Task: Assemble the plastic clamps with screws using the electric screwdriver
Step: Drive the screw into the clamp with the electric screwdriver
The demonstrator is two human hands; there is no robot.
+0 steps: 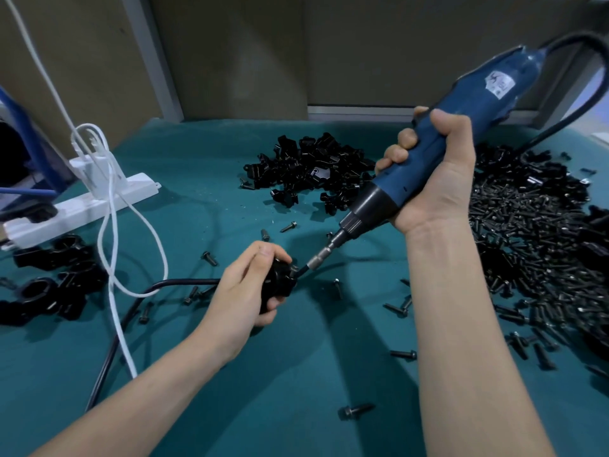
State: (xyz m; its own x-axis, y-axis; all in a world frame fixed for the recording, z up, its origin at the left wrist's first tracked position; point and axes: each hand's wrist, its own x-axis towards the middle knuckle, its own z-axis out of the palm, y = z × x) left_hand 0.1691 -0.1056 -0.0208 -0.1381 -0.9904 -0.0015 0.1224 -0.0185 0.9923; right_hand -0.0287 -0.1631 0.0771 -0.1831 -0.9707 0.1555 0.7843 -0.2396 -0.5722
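Two hands, left hand (245, 288) fingers curled round plastic clamp (280, 279), right hand (435, 179) fingers clamped on electric screwdriver (478, 103)

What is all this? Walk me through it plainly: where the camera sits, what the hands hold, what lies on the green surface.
No machine: a person works bare-handed, filmed from a camera on their head. The right hand grips a blue electric screwdriver, its bit meeting a black plastic clamp held by the left hand. On the green table lie a pile of clamp parts, a heap of black screws at right, more clamps at left and a white power strip.
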